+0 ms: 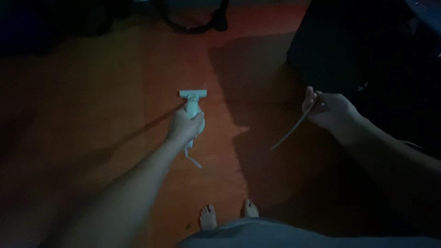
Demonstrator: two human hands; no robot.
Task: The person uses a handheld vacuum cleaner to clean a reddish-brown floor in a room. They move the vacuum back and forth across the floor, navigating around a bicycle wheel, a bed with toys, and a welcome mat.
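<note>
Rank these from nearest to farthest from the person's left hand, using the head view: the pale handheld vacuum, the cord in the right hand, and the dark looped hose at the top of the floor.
1. Pale handheld vacuum: gripped in the left hand, centre.
2. Cord: to the right, held by the right hand.
3. Dark looped hose: far ahead, at the top edge.

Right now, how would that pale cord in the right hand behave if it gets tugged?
The cord probably is floppy: it hangs in a slack curve below the right hand. It looks thin, so likely light. Its lower end fades into shadow.
</note>
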